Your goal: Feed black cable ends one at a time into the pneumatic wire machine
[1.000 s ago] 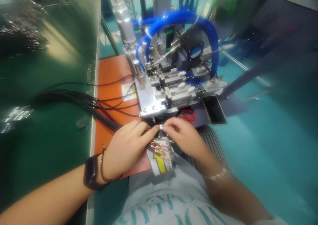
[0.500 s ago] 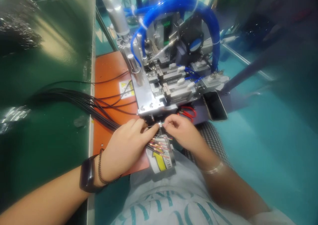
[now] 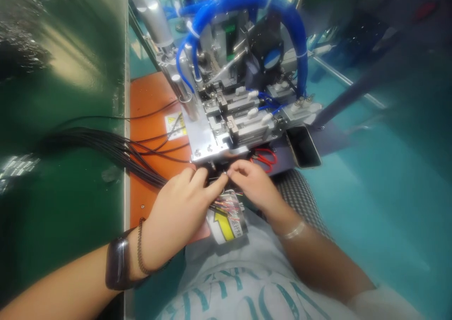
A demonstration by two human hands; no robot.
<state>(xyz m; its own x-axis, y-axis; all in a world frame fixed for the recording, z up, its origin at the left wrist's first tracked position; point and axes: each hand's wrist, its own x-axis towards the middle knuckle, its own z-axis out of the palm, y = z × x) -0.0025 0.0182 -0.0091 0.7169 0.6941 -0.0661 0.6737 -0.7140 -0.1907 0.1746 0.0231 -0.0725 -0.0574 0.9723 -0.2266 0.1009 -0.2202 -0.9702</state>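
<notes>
Left hand (image 3: 178, 207) is arching half-spread over black cables (image 3: 102, 142) on orange board (image 3: 150, 94), right hand (image 3: 256, 185) is curling thumb-to-finger beside it, grips unclear; coloured wire ends (image 3: 229, 204) are showing, done/remaining count indiscernible.

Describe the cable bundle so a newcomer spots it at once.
Find the orange plate. The black cable bundle crosses its left edge and runs under the left hand. It is thick and packed, unlike the thin single cables higher in view.
</notes>
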